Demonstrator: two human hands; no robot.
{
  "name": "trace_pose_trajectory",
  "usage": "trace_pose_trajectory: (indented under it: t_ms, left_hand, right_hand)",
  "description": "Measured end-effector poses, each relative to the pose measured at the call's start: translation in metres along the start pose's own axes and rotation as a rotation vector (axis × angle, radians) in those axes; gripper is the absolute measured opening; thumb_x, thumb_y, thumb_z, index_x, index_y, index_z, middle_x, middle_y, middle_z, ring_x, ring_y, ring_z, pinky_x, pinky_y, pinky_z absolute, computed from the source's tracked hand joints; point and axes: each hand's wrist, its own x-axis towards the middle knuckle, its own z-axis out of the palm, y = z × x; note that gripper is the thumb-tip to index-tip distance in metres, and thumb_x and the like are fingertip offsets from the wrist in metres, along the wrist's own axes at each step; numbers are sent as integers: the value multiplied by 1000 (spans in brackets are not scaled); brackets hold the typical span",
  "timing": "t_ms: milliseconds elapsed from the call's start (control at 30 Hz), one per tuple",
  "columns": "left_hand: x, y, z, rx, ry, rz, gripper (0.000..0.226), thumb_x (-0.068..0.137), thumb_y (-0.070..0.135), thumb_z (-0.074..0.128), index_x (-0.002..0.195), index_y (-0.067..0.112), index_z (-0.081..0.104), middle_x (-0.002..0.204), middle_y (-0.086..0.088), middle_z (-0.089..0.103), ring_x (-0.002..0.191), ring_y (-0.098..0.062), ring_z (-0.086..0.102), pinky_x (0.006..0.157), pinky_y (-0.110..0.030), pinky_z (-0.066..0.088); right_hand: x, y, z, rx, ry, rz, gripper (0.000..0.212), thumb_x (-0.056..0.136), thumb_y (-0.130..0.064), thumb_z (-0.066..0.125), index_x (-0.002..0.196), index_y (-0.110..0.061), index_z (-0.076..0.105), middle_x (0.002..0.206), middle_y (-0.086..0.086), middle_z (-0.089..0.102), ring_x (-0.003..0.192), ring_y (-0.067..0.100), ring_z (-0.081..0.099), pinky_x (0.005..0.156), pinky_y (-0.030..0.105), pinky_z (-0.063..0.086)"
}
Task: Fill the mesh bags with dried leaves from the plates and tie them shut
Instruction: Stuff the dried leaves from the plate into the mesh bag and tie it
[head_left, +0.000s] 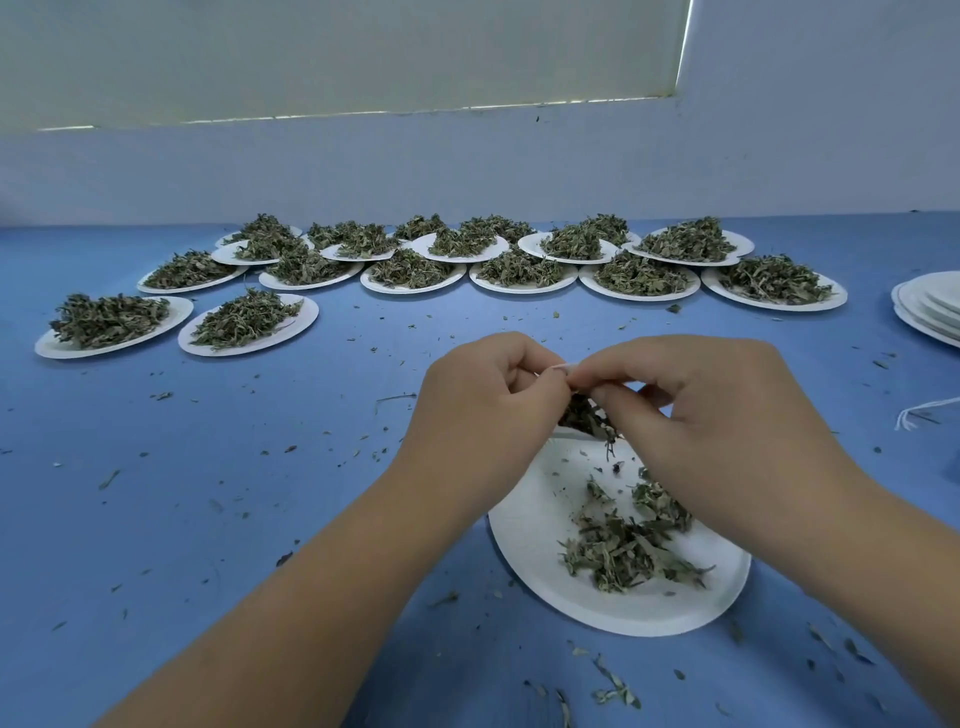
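The left hand (483, 400) and right hand (717, 415) meet, pinching the string (558, 368) atop a filled bag (587, 418); tying seems underway, and next the knot needs pulling snug.

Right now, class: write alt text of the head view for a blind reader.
The left hand and right hand pinch a string above a leaf-filled mesh bag, over a nearly empty paper plate. Heaped plates line the blue table behind.
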Motion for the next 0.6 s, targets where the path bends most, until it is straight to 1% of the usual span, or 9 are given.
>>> trace_pose_trajectory:
  t_ms: [100, 167, 233, 267, 333, 400, 467, 500, 600]
  left_hand:
    - [2, -1, -2, -33, 25, -28, 16, 86, 18, 66, 70, 22, 68, 41, 12, 43, 37, -3, 34, 39, -12, 29]
    - [3, -1, -3, -55, 45, -53, 19, 86, 22, 67, 67, 22, 67, 41, 12, 42, 37, -3, 34, 40, -14, 31]
    - [4, -2, -4, -94, 57, -92, 20, 87, 23, 68, 67, 22, 66, 43, 12, 45, 37, -4, 37, 42, -17, 33]
    - [4, -2, -5, -123, 62, -110, 20, 87, 22, 68, 67, 22, 66, 44, 12, 48, 37, -4, 39, 42, -18, 34]
    - [4, -2, -6, -172, 77, -123, 17, 87, 19, 66, 70, 19, 67, 45, 12, 49, 36, -4, 41, 41, -16, 33]
    - [5, -2, -7, -167, 102, -111, 16, 87, 20, 66, 71, 18, 67, 44, 14, 47, 37, -4, 40, 41, -16, 32]
    - [5, -3, -8, -164, 120, -96, 17, 87, 22, 67, 70, 19, 66, 43, 15, 46, 39, -5, 40, 43, -18, 33]
    - [6, -3, -8, -172, 125, -93, 17, 87, 22, 67, 70, 19, 66, 44, 15, 46, 39, -5, 40, 44, -18, 33]
    - [7, -4, -10, -208, 158, -92, 18, 88, 21, 66, 70, 19, 65, 44, 15, 47, 39, -4, 42, 43, -15, 34]
  right_hand:
    - [-1, 0, -5, 44, 42, -31, 35, 88, -14, 60, 84, -48, 68, 80, -27, 64, 80, -5, 56, 69, 3, 39]
    - [1, 4, -9, 51, 102, -29, 33, 90, -15, 54, 84, -45, 65, 85, -25, 64, 79, -7, 55, 66, 3, 39]
    - [5, 8, -11, 28, 122, 8, 18, 93, -27, 52, 85, -42, 57, 89, -24, 58, 80, -10, 53, 63, 5, 39]
    - [7, 11, -12, 24, 83, 47, 3, 90, -41, 52, 87, -41, 53, 91, -23, 55, 80, -11, 52, 61, 9, 39]
    - [6, 13, -12, 11, -43, 117, 39, 69, -71, 53, 95, -42, 45, 97, -22, 50, 78, -9, 54, 58, 15, 38]
    - [4, 13, -8, -9, -145, 143, 69, 48, -83, 54, 103, -43, 40, 103, -25, 45, 78, -9, 55, 58, 18, 39]
    - [1, 10, -4, -26, -214, 157, 80, 39, -84, 58, 106, -45, 36, 104, -27, 43, 78, -8, 56, 60, 18, 40]
    - [1, 11, -3, -19, -216, 165, 79, 38, -81, 61, 103, -45, 36, 103, -26, 45, 75, -5, 57, 60, 18, 41]
    - [3, 14, -6, 13, -137, 177, 52, 55, -57, 77, 91, -42, 43, 89, -20, 56, 64, -1, 59, 56, 16, 43]
